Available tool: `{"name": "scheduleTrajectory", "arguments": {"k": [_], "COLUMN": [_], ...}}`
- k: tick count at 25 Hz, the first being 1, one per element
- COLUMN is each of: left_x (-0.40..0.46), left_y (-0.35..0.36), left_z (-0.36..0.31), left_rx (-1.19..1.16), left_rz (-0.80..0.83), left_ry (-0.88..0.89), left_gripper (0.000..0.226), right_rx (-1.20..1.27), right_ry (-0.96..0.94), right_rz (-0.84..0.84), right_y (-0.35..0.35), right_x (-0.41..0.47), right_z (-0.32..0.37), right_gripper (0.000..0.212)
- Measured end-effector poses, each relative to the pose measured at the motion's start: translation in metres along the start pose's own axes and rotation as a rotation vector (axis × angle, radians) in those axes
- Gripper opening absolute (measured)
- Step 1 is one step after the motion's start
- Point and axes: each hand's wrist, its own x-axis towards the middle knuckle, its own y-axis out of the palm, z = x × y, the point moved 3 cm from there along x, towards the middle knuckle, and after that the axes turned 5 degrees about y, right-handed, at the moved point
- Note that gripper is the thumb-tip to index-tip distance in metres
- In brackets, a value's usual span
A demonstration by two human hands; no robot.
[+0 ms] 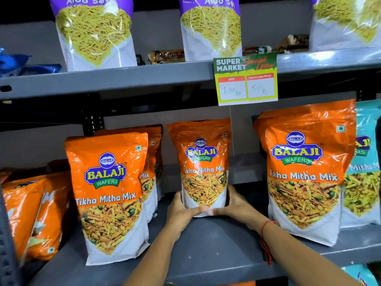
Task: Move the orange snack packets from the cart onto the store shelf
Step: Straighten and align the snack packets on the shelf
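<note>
An orange Tikha Mitha Mix packet (203, 162) stands upright at the back middle of the grey shelf (216, 250). My left hand (182, 211) grips its lower left side and my right hand (237, 205) its lower right side, thumbs meeting across its white base. Another orange packet (109, 193) stands at the front left with one more (152, 162) behind it. A large orange packet (303, 168) stands to the right. More orange packets (35, 213) lean at the far left; whether these sit in the cart I cannot tell.
Teal packets (365, 162) stand at the far right. The upper shelf (123, 77) carries purple Aloo Sev bags (92, 32) and small biscuit packs (167, 56). A price tag (246, 79) hangs from its edge. A dark blue-grey edge (8, 244) is at the lower left.
</note>
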Motion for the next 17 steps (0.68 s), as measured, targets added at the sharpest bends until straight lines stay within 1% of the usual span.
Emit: {"name": "scheduleTrajectory", "arguments": {"k": [1,3,4,5,7,9,10,11,12,13,15,16,17], "left_x": [-0.001,-0.010,-0.017,-0.024,-0.037,-0.049,-0.054,-0.058,-0.061,-0.061,-0.057,-0.056,-0.053], "left_y": [0.000,0.000,0.000,0.001,0.006,0.020,0.031,0.045,0.064,0.083,0.119,0.135,0.147], "left_z": [0.000,-0.003,-0.008,-0.013,-0.030,-0.057,-0.071,-0.083,-0.092,-0.096,-0.097,-0.095,-0.091], "left_rx": [-0.010,-0.014,0.002,0.026,0.063,0.040,-0.007,-0.070,-0.124,-0.171,-0.192,-0.163,-0.145], "left_rz": [-0.012,-0.115,-0.178,-0.235,-0.331,-0.341,-0.301,-0.220,-0.109,0.018,0.267,0.380,0.478], "left_ry": [0.019,0.084,0.137,0.217,0.390,0.498,0.527,0.541,0.524,0.477,0.328,0.259,0.209], "left_gripper": [0.110,0.116,0.112,0.100,0.065,0.042,0.037,0.036,0.041,0.050,0.078,0.090,0.097], "right_rx": [0.009,0.014,0.004,-0.013,-0.026,0.014,0.045,0.072,0.087,0.097,0.075,0.035,-0.017], "right_ry": [-0.017,-0.051,-0.066,-0.087,-0.185,-0.352,-0.428,-0.484,-0.520,-0.533,-0.470,-0.394,-0.292], "right_rz": [-0.028,-0.159,-0.244,-0.329,-0.452,-0.565,-0.646,-0.749,-0.860,-0.961,-1.085,-1.092,-1.060], "right_y": [0.000,-0.003,-0.005,-0.007,-0.009,-0.013,-0.018,-0.026,-0.037,-0.049,-0.078,-0.094,-0.107], "right_x": [-0.003,-0.014,-0.021,-0.029,-0.050,-0.079,-0.097,-0.115,-0.134,-0.150,-0.176,-0.185,-0.190], "right_z": [0.003,0.011,0.015,0.019,0.030,0.046,0.052,0.055,0.054,0.048,0.027,0.014,0.001], "right_gripper": [0.117,0.121,0.121,0.116,0.097,0.074,0.066,0.061,0.059,0.060,0.067,0.074,0.081]}}
